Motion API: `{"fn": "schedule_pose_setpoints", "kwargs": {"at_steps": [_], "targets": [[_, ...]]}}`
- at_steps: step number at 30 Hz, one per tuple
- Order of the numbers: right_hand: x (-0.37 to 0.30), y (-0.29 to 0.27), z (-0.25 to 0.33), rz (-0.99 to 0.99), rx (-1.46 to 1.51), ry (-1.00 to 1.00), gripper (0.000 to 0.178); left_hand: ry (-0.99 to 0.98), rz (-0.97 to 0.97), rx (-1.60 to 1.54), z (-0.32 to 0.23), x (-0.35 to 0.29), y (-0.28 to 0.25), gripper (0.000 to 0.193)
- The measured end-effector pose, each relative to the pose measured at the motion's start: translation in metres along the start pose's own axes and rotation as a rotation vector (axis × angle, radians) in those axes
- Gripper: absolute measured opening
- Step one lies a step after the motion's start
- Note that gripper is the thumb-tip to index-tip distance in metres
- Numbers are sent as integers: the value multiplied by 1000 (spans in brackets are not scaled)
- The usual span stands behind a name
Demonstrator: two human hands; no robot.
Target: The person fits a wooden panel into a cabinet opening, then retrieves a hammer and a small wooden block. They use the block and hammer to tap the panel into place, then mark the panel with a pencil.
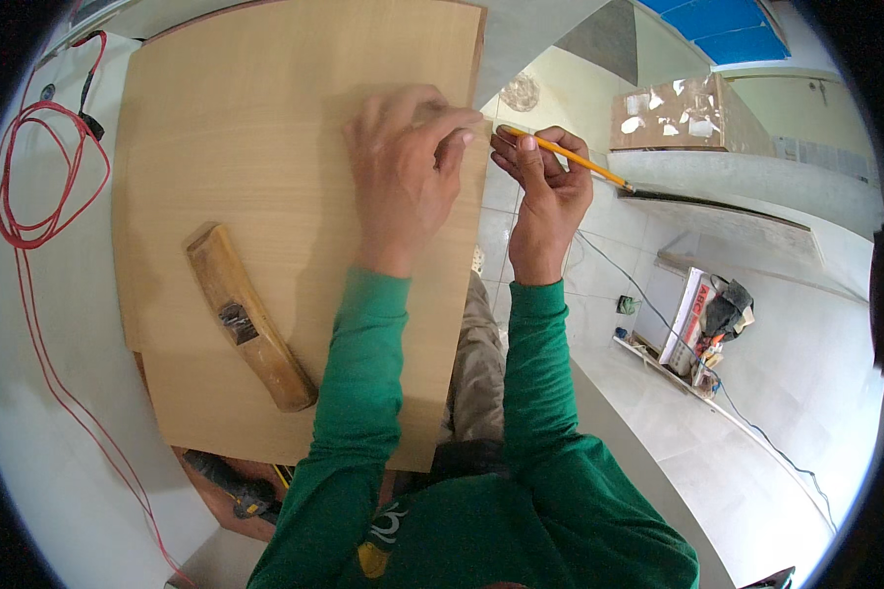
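A yellow pencil (572, 157) sits between the thumb and fingers of my right hand (548, 201), just beyond the right edge of a light brown wooden board (236, 128). The pencil slants, one end close to the board's edge. My left hand (403, 167), slightly blurred, is over the board near that edge. Its forefinger points right, the thumb is apart from it, and nothing shows in its grasp. To the left of my left forearm, a wooden hand plane (265, 344) lies at a slant on the board.
Looped red cable (51, 187) hangs along the left side. Under the board's near left corner lies a dark tool (231, 486). A cardboard box (673, 116) stands at the far right on a ledge. Below it, a carton (688, 314) with assorted items sits beside a thin cable (746, 417).
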State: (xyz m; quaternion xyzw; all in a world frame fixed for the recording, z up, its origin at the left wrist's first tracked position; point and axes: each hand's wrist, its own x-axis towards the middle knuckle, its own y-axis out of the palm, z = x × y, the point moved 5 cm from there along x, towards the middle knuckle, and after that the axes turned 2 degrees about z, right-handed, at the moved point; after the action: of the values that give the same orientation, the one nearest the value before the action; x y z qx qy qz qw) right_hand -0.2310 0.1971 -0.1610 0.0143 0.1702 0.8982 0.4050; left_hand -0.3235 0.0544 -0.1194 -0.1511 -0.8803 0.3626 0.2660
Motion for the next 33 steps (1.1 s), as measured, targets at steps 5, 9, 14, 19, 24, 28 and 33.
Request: {"fn": "schedule_pose_setpoints", "kwargs": {"at_steps": [5, 9, 14, 19, 24, 28, 33], "targets": [[6, 3, -7, -20, -63, -37, 22, -3, -8, 6, 0, 0, -2, 17], [8, 6, -3, -21, -75, -72, 21, 3, -9, 2, 0, 1, -1, 16], [8, 8, -5, -27, -82, -79, 19, 9, -18, 3, 1, -1, -1, 17], [7, 9, -6, -29, -76, -91, 19, 13, -19, 10, 1, -1, 0, 16], [9, 10, -6, -30, -86, -96, 19, 33, -21, 22, -1, -1, 1, 19], [9, 10, -8, -27, -80, -102, 18, 47, -10, 56, 0, -2, 2, 21], [8, 10, -8, -32, -94, -104, 18, 45, -2, 62, -2, 0, 2, 21]]}}
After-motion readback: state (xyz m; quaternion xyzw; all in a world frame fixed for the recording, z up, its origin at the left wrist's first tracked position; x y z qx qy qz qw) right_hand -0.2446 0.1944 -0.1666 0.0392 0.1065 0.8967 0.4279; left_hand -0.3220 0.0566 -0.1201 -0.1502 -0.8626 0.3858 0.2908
